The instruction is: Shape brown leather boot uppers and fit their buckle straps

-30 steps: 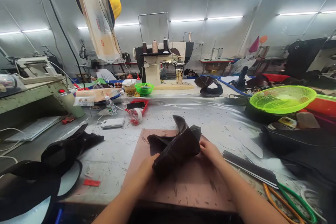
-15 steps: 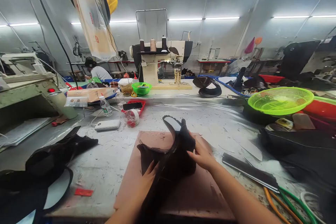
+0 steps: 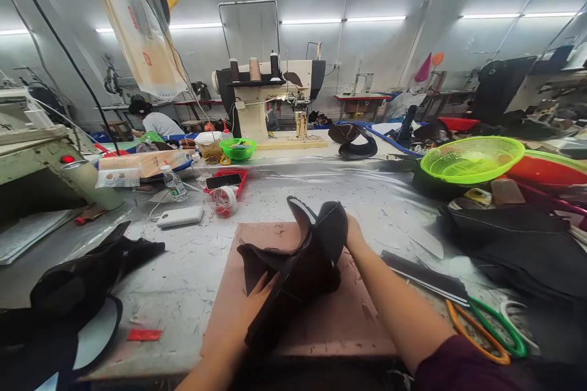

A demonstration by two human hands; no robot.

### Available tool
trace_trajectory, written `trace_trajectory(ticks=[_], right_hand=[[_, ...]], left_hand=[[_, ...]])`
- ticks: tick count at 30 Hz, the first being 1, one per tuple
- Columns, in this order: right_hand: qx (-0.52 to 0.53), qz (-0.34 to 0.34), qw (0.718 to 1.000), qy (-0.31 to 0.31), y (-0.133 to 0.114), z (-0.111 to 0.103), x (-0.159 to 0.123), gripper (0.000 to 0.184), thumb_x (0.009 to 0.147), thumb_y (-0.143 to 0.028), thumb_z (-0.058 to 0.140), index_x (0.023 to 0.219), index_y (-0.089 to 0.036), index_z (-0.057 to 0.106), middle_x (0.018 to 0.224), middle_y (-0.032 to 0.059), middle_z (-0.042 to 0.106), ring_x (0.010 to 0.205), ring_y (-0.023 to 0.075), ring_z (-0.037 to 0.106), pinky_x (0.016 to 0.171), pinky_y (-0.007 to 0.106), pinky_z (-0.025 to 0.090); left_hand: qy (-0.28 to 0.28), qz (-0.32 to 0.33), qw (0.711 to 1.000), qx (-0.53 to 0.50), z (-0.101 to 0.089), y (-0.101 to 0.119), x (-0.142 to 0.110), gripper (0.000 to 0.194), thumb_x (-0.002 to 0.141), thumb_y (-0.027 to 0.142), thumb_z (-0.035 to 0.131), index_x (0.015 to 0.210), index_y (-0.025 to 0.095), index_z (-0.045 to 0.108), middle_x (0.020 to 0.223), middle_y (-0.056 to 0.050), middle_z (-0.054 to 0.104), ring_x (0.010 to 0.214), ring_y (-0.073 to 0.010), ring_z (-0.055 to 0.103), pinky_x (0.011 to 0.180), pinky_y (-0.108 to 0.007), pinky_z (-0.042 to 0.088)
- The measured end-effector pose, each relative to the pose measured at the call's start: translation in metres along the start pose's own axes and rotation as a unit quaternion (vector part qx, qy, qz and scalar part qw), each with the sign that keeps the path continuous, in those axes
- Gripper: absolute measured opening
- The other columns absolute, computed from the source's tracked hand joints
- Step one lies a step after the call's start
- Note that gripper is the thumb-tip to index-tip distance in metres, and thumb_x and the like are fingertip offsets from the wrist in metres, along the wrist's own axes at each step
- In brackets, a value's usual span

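Note:
A dark, stitched boot upper (image 3: 298, 275) with a pale lining showing at its top stands tilted over a pinkish-brown board (image 3: 224, 305). My left hand (image 3: 260, 294) grips its left side, the fingertips partly tucked into the fold. At the far right edge, my right hand (image 3: 353, 233) holds a raised, rounded flap; most of its fingers are hidden behind the material. More dark upper pieces (image 3: 77, 284) lie on the table to the left.
Orange- and green-handled scissors (image 3: 486, 330) lie at the right by a dark strip (image 3: 426, 278). Further back are a power bank (image 3: 180, 216), a bottle (image 3: 174, 183), a red tray (image 3: 241, 182) with a phone, a green basket (image 3: 472, 160) and a sewing machine (image 3: 250, 110). A person (image 3: 158, 123) sits behind.
My right hand has shifted up and behind the upper's right side, turning the rounded flap outward. My left hand keeps its hold. The view has swung slightly to the right.

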State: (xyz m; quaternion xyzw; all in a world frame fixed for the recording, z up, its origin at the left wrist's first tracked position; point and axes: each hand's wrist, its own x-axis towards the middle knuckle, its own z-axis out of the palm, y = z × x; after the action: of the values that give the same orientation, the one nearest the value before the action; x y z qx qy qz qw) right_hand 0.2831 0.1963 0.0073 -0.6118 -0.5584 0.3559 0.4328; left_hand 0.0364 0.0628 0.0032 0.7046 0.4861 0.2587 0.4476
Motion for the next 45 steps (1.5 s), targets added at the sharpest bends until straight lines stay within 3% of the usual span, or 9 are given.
trace_trajectory(ticks=[4, 8, 10, 13, 16, 23, 29, 36, 45], right_hand=[[0.024, 0.012, 0.988, 0.154, 0.016, -0.020, -0.034, 0.040, 0.077, -0.037, 0.032, 0.103, -0.012, 0.051, 0.096, 0.0125, 0.058, 0.094, 0.0259, 0.052, 0.083, 0.041, 0.041], [0.092, -0.084, 0.990, -0.064, 0.015, -0.021, -0.080, 0.030, 0.072, -0.038, 0.047, 0.089, -0.017, 0.060, 0.084, 0.0068, 0.062, 0.082, 0.0222, 0.056, 0.077, 0.036, 0.045], [0.122, -0.054, 0.978, -0.161, 0.009, -0.017, -0.091, 0.028, 0.071, -0.036, 0.049, 0.087, -0.017, 0.062, 0.078, 0.0048, 0.063, 0.072, 0.0193, 0.057, 0.069, 0.033, 0.046], [0.169, 0.025, 0.939, -0.298, 0.003, -0.018, -0.093, 0.026, 0.067, -0.028, 0.053, 0.088, -0.016, 0.062, 0.074, 0.0018, 0.062, 0.063, 0.0151, 0.055, 0.061, 0.029, 0.045], [0.188, 0.049, 0.905, -0.380, 0.003, -0.020, -0.090, 0.031, 0.064, -0.025, 0.058, 0.094, -0.016, 0.060, 0.086, 0.0029, 0.064, 0.080, 0.0186, 0.058, 0.071, 0.030, 0.046], [-0.073, -0.037, 0.922, -0.378, -0.019, -0.012, -0.084, 0.019, 0.060, -0.014, 0.056, 0.076, -0.015, 0.065, 0.079, 0.0040, 0.067, 0.085, 0.0277, 0.059, 0.071, 0.034, 0.045], [0.070, 0.020, 0.891, -0.448, -0.036, -0.006, -0.079, 0.006, 0.058, -0.017, 0.059, 0.062, -0.014, 0.063, 0.053, -0.0042, 0.056, 0.055, 0.0115, 0.049, 0.055, 0.022, 0.040], [0.182, 0.097, 0.923, -0.326, -0.029, 0.009, -0.085, 0.013, 0.060, -0.023, 0.060, 0.064, -0.013, 0.066, 0.051, -0.0042, 0.054, 0.048, 0.0072, 0.043, 0.049, 0.020, 0.034], [-0.028, -0.032, 0.895, -0.444, -0.033, -0.017, -0.070, 0.009, 0.062, -0.014, 0.055, 0.065, -0.013, 0.063, 0.066, -0.0009, 0.062, 0.070, 0.0158, 0.056, 0.063, 0.024, 0.043]], left_hand=[[0.026, -0.061, 0.997, -0.027, -0.003, -0.007, -0.034, 0.054, 0.062, 0.011, 0.054, 0.114, 0.029, 0.058, 0.120, -0.002, 0.057, 0.120, -0.0310, 0.041, 0.106, -0.044, 0.022], [-0.025, -0.082, 0.995, -0.052, -0.003, -0.010, -0.057, 0.052, 0.057, 0.017, 0.066, 0.107, 0.027, 0.063, 0.115, -0.005, 0.060, 0.122, -0.0341, 0.037, 0.107, -0.046, 0.018], [0.003, -0.110, 0.985, -0.134, -0.001, -0.010, -0.055, 0.047, 0.057, 0.028, 0.071, 0.103, 0.022, 0.065, 0.110, -0.007, 0.063, 0.118, -0.0348, 0.042, 0.104, -0.047, 0.025], [0.116, -0.161, 0.933, -0.301, 0.000, -0.011, -0.045, 0.047, 0.056, 0.039, 0.073, 0.096, 0.015, 0.066, 0.103, -0.010, 0.066, 0.108, -0.0339, 0.052, 0.098, -0.044, 0.036], [0.137, -0.204, 0.866, -0.435, 0.001, -0.015, -0.041, 0.040, 0.056, 0.042, 0.074, 0.083, 0.013, 0.069, 0.093, -0.011, 0.069, 0.101, -0.0318, 0.057, 0.097, -0.040, 0.039], [0.134, -0.188, 0.841, -0.489, 0.004, -0.011, -0.046, 0.049, 0.049, 0.030, 0.081, 0.095, 0.017, 0.068, 0.090, -0.007, 0.070, 0.096, -0.0307, 0.060, 0.085, -0.037, 0.048], [0.127, -0.231, 0.815, -0.516, 0.002, -0.004, -0.043, 0.033, 0.060, 0.035, 0.075, 0.082, 0.011, 0.070, 0.079, -0.010, 0.071, 0.080, -0.0278, 0.066, 0.067, -0.031, 0.053], [0.149, -0.248, 0.767, -0.572, 0.003, -0.002, -0.037, 0.025, 0.082, 0.024, 0.054, 0.100, 0.010, 0.065, 0.091, -0.011, 0.070, 0.094, -0.0266, 0.062, 0.076, -0.033, 0.053], [0.047, -0.195, 0.704, -0.681, 0.002, -0.013, -0.034, 0.030, 0.088, 0.023, 0.043, 0.092, 0.012, 0.070, 0.098, -0.009, 0.068, 0.106, -0.0258, 0.055, 0.102, -0.037, 0.033]])
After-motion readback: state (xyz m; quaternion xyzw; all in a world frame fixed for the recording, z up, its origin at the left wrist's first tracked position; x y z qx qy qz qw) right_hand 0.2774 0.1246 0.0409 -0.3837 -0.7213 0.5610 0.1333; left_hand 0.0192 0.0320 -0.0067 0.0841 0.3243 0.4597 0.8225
